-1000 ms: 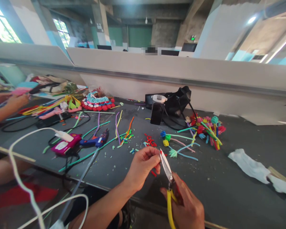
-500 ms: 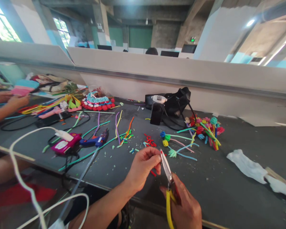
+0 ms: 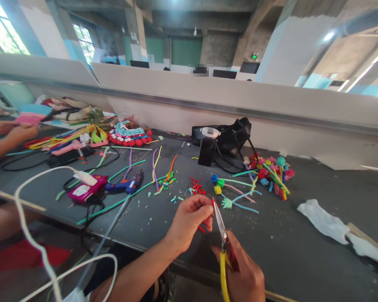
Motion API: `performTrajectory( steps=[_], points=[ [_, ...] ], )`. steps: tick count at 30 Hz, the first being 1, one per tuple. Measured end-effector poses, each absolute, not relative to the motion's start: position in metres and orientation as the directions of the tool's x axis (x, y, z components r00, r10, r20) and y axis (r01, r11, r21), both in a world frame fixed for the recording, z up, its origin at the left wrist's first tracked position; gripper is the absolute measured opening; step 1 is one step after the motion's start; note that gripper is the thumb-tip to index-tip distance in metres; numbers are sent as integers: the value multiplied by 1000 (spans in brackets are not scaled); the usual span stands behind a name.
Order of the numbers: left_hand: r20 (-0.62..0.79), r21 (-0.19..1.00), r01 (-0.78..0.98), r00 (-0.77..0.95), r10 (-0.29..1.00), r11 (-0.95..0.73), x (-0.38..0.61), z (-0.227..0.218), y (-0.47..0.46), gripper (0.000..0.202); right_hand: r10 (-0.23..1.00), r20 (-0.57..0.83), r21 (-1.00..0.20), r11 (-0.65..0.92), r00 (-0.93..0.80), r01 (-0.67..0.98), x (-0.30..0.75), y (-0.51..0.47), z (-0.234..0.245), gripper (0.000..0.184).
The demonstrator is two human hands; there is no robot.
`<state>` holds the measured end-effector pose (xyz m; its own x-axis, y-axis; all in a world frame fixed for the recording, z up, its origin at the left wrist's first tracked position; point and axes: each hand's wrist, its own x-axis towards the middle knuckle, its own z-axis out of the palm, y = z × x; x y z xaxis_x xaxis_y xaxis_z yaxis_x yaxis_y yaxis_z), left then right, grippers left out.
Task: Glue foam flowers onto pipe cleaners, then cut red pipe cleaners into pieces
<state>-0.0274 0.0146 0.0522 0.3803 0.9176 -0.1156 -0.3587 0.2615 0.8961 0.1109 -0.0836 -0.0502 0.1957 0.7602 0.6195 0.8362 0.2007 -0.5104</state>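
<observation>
My left hand (image 3: 187,220) is closed in a pinch on a small red pipe cleaner piece (image 3: 213,202), only its end showing past the fingertips. My right hand (image 3: 245,270) is wrapped round the yellow handles of a pair of scissors (image 3: 220,224). Their blade tips point away from me and meet the red end beside my left fingertips. Just beyond lies a small heap of red cut pieces (image 3: 198,186). To its right are pipe cleaner flowers on stems, among them a yellow one (image 3: 218,190) and a pale green one (image 3: 227,203).
A blue glue gun (image 3: 124,186) and a magenta device (image 3: 86,189) with a white cable lie left. Behind are a phone (image 3: 207,152), a black bag (image 3: 236,136) and a bunch of flowers (image 3: 271,167). At far left, another person's hands hold a pink and blue piece (image 3: 34,114).
The view has shifted slightly. My hands stay nearly in place, with the scissor tips still at the red piece.
</observation>
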Motion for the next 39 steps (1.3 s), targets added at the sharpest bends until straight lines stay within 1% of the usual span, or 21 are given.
performTrajectory(
  steps=[2,5,7,10,13,15,17,23,25,27,29,32,34,36,38,39],
  points=[
    [-116,894,-360,392,913,268,-28,53,15,17,758,600,-559,169,256,812,108,-84,-49,41],
    [-119,880,-372,433,894,297,-28,54,15,17,751,578,-635,168,319,754,110,-82,-42,41],
    [-124,869,-372,474,872,326,-28,53,15,16,771,525,-710,161,362,686,114,-80,-35,40],
    [-132,898,-295,528,839,327,-28,49,14,15,824,364,-851,103,435,516,120,-75,-19,42],
    [-136,952,-154,562,816,265,-26,46,10,11,883,185,-957,61,431,285,119,-71,-3,48],
    [-139,971,-75,603,785,229,-25,45,7,11,881,148,-984,85,450,158,115,-69,5,51],
    [-122,982,-32,637,761,184,-24,44,4,12,859,138,-990,106,492,93,111,-67,6,54],
    [-56,998,61,642,765,22,-24,39,1,10,845,71,-997,62,530,35,111,-71,-6,55],
    [-5,989,118,632,775,-90,-24,39,1,7,830,74,-997,76,554,19,112,-72,-7,56],
    [78,950,189,625,777,-248,-25,39,0,3,802,86,-996,84,591,32,112,-72,-6,58],
    [157,885,249,636,756,-393,-25,39,-2,2,774,100,-995,82,625,58,112,-71,-5,59],
    [242,799,284,654,716,-530,-24,36,-5,8,746,118,-993,89,655,78,111,-70,-3,59],
    [283,783,272,645,710,-560,-23,34,-6,11,744,120,-993,99,657,69,110,-70,-2,59],
    [297,806,248,616,730,-538,-23,34,-7,13,760,107,-994,100,642,47,110,-70,-1,60],
    [246,885,206,556,794,-418,-22,38,-6,12,784,88,-996,82,615,37,109,-70,-1,58],
    [185,939,157,521,834,-306,-23,41,-5,12,793,91,-996,72,602,56,109,-71,-1,56]
  ],
)
